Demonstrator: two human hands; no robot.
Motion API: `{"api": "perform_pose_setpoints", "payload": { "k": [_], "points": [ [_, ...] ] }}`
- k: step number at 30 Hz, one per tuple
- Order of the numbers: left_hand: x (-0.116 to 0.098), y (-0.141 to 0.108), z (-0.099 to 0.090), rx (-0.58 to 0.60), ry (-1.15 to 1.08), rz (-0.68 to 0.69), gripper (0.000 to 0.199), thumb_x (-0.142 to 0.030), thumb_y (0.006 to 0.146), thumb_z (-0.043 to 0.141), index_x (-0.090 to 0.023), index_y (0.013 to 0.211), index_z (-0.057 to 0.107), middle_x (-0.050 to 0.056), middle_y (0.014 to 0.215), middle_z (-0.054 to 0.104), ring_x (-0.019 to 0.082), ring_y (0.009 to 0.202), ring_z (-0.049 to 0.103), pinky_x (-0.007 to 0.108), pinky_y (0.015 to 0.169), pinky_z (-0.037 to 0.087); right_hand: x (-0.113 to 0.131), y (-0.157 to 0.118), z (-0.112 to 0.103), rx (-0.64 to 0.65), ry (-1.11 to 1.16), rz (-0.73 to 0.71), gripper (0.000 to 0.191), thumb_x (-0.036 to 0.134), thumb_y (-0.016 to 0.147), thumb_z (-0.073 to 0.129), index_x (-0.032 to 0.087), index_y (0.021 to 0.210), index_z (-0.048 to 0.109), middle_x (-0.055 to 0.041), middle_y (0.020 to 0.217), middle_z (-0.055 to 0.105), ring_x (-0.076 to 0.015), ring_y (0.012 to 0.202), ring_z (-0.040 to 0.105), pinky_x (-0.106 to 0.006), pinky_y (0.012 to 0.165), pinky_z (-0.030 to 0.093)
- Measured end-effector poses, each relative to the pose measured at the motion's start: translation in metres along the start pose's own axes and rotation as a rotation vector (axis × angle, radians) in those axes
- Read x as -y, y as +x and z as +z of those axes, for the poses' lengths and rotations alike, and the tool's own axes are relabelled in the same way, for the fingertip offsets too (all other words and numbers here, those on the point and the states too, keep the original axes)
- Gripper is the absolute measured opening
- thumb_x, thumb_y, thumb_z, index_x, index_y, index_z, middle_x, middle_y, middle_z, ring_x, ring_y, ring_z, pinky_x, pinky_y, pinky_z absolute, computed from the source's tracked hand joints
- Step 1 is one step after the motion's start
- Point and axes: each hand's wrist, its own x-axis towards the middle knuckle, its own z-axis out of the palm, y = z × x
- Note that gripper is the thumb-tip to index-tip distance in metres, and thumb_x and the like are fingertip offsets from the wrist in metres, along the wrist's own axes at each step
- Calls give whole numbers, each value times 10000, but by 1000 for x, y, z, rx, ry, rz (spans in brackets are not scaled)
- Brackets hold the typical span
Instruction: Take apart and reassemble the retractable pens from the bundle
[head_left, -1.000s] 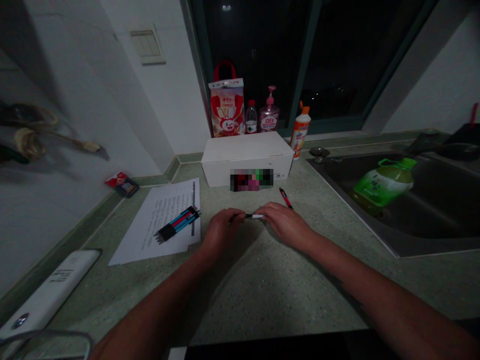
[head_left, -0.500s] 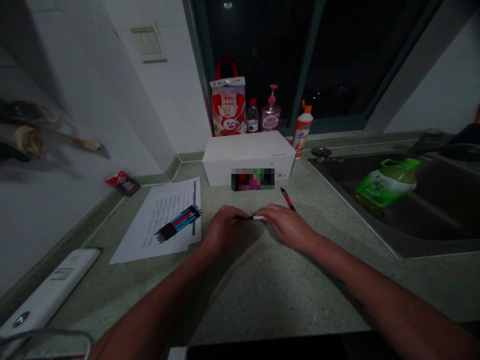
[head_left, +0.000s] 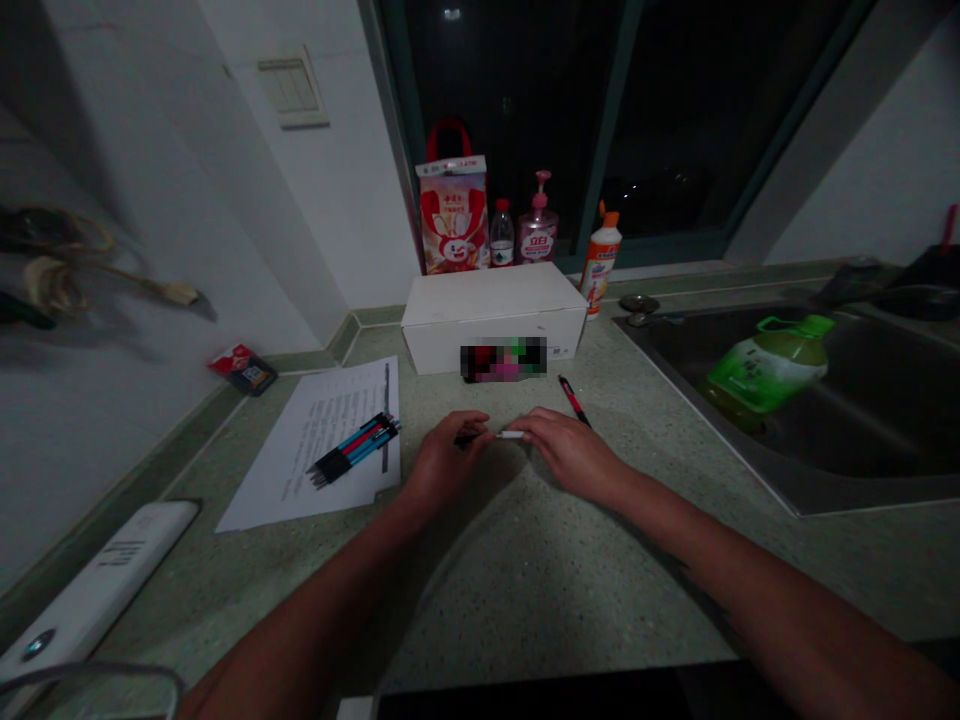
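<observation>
Between finger and thumb, my left hand (head_left: 441, 460) pinches a small black pen part (head_left: 466, 438). My right hand (head_left: 568, 448) grips a white pen barrel (head_left: 512, 434), most of it hidden by the fingers. A thin tip shows at the barrel's left end, close to my left fingertips. Just beyond my right hand, a red and black pen (head_left: 573, 398) lies on the counter. Left of my left hand, several blue, red and black pens (head_left: 352, 450) lie bunched on printed sheets of paper (head_left: 300, 420).
A white box (head_left: 495, 300) stands behind my hands, with a pixelated patch before it. Bottles and a red bag (head_left: 454, 215) stand by the window. At right, a sink (head_left: 750, 470) holds a green jug (head_left: 772, 365). A white power strip (head_left: 105, 580) lies at left.
The black part has come away from the white barrel, baring a thin tip. My left hand has shifted slightly left and its fingers have lifted a little. The view has moved slightly.
</observation>
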Motion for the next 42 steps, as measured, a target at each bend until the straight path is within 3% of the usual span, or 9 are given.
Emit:
{"api": "perform_pose_setpoints", "payload": {
  "k": [4, 9, 16, 20, 23, 30, 34, 38, 42],
  "points": [
    [-6, 2, -5, -3, 14, -56, 309, -334, 828, 742, -185, 1096, 712, 78, 1033, 768, 239, 953, 734, 376, 884, 581, 0, 1, -1, -10, -6, 10, 273, 124, 1045, 484, 208, 1196, 695, -92, 1110, 707, -252, 1065, 667, -391, 923, 532],
    [-15, 4, -15, 91, 46, -116, 168, -328, 860, 667, -198, 922, 753, 50, 920, 788, 236, 876, 733, 360, 845, 576, -2, 1, -3, -64, -28, 13, 268, 122, 1039, 492, 203, 1188, 700, -94, 1099, 707, -255, 1058, 666, -389, 907, 535],
    [-14, 2, -10, 222, 123, -45, 244, -329, 933, 595, -209, 1012, 792, 51, 996, 807, 237, 933, 734, 348, 868, 554, 2, 0, -1, -40, -21, -20, 267, 133, 1041, 506, 199, 1212, 700, -93, 1121, 709, -250, 1066, 670, -392, 919, 540],
    [-13, 2, -8, 213, 155, -56, 226, -266, 929, 597, -210, 1003, 803, 46, 973, 808, 235, 920, 735, 348, 872, 555, 1, -1, -1, -17, -18, -62, 281, 126, 1033, 510, 193, 1218, 711, -100, 1129, 715, -257, 1079, 666, -395, 924, 536],
    [-12, 1, -9, 209, 221, 22, 214, -208, 901, 646, -229, 1031, 815, 49, 1019, 807, 241, 948, 736, 358, 907, 545, 0, 0, -1, -1, 18, -65, 298, 118, 1026, 504, 209, 1206, 722, -98, 1125, 725, -253, 1081, 672, -395, 928, 532],
    [-12, 0, -13, 212, 379, 165, 227, -215, 924, 665, -262, 1089, 815, 46, 965, 794, 230, 915, 709, 332, 837, 519, 0, 1, 6, 38, 336, 143, 233, 104, 999, 544, 189, 1122, 721, -64, 1031, 765, -206, 952, 706, -336, 853, 522],
    [-12, -2, -10, 200, 297, 94, 183, -248, 917, 669, -229, 1035, 807, 45, 940, 789, 203, 838, 698, 311, 776, 516, 2, 2, 9, 60, 433, 188, 245, 86, 998, 518, 186, 1133, 697, -44, 950, 760, -181, 868, 700, -307, 789, 510],
    [-13, -2, -7, 107, 150, 5, 174, -278, 899, 667, -203, 984, 799, 45, 906, 789, 188, 782, 695, 298, 742, 527, 6, 2, 5, -25, 354, 167, 234, 103, 908, 693, 204, 1119, 688, -46, 1062, 749, -203, 982, 689, -323, 847, 492],
    [-16, 0, -7, 54, 64, -57, 189, -332, 871, 690, -200, 951, 799, 45, 896, 794, 196, 801, 709, 303, 756, 541, 4, 3, 2, -66, 281, 198, 212, 99, 890, 709, 214, 1066, 686, -16, 971, 735, -191, 894, 673, -311, 783, 477]
  ]
}}
